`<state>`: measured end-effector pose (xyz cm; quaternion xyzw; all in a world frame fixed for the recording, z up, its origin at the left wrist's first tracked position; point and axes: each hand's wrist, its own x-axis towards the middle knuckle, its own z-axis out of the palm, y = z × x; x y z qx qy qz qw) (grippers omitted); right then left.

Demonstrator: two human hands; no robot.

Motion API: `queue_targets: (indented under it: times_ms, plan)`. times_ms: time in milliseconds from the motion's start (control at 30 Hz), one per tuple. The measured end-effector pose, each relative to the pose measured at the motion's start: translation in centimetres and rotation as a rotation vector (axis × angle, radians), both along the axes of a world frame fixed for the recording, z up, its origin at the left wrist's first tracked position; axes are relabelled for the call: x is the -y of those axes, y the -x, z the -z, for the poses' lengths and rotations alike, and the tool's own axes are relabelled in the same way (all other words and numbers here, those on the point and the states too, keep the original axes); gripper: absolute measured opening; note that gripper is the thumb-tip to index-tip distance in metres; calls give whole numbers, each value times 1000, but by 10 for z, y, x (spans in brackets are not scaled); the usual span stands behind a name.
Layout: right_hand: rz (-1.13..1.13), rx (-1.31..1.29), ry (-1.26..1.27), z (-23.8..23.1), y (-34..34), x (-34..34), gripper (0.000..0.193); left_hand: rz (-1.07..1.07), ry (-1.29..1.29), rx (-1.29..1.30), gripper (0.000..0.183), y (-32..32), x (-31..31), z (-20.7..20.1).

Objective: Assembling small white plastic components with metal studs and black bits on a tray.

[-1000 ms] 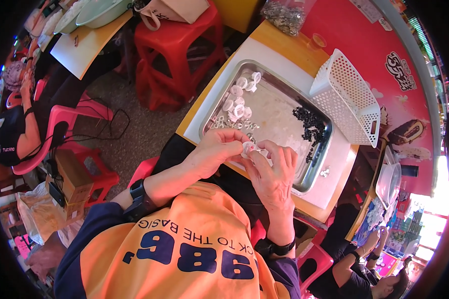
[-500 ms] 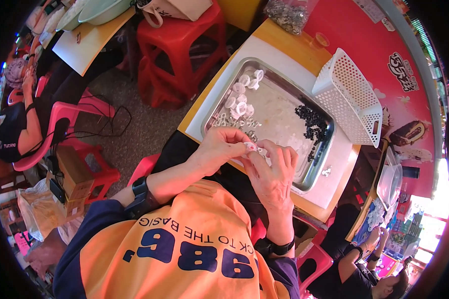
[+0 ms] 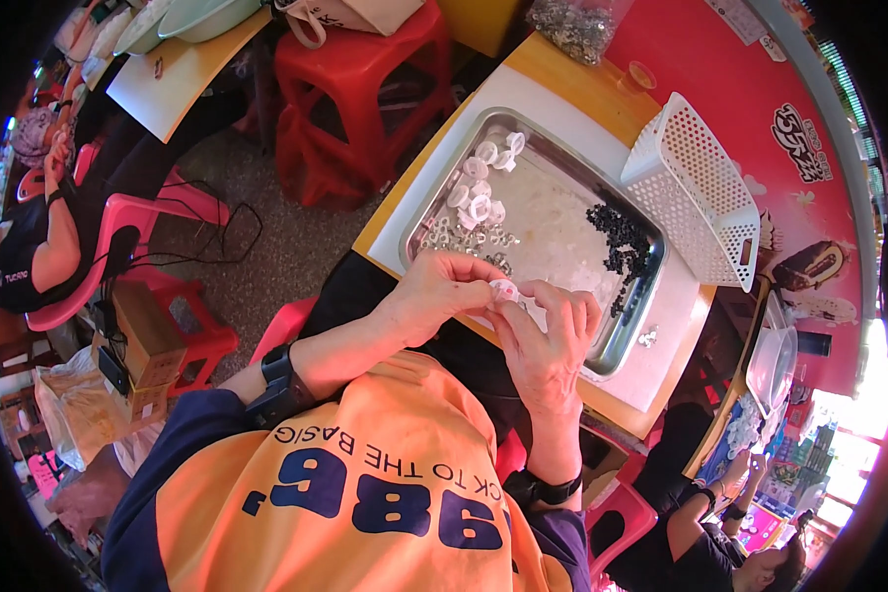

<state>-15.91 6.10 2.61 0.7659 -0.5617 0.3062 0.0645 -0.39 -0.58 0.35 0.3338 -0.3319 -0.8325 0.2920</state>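
Observation:
Over the near edge of a metal tray [image 3: 548,168], my left hand [image 3: 444,288] pinches a small white round plastic part [image 3: 504,291] with a pinkish middle. Fingers of my right hand [image 3: 548,340] are closed on the right side of the same part, partly hiding it. Beyond my left hand, white round caps [image 3: 479,185] lie in a loose pile along the tray's left side. Small clear-and-metal pieces [image 3: 464,235] are scattered just below them. Many tiny black pieces [image 3: 622,242] are heaped at the tray's right side.
A white perforated basket [image 3: 696,187] stands right of the tray, and a bag of metal pieces [image 3: 572,28] lies at the far edge. A few small white pieces [image 3: 647,337] sit on the table beside the tray. Red stools [image 3: 360,79] stand to the left. Other people sit at both sides.
My right hand has shifted slightly to the right, and more of the white part's round face shows between my fingers. The tray's contents look the same.

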Motion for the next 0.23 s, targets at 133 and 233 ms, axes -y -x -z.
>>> queue_targets:
  times_ms: [133,233]
  plan:
    - [-2,7,-9,2,0,-2,30,-6,-20,-20,18,0,-2,5]
    - [-20,10,-38,6,1,-6,32,12,56,15,19,0,-3,13]
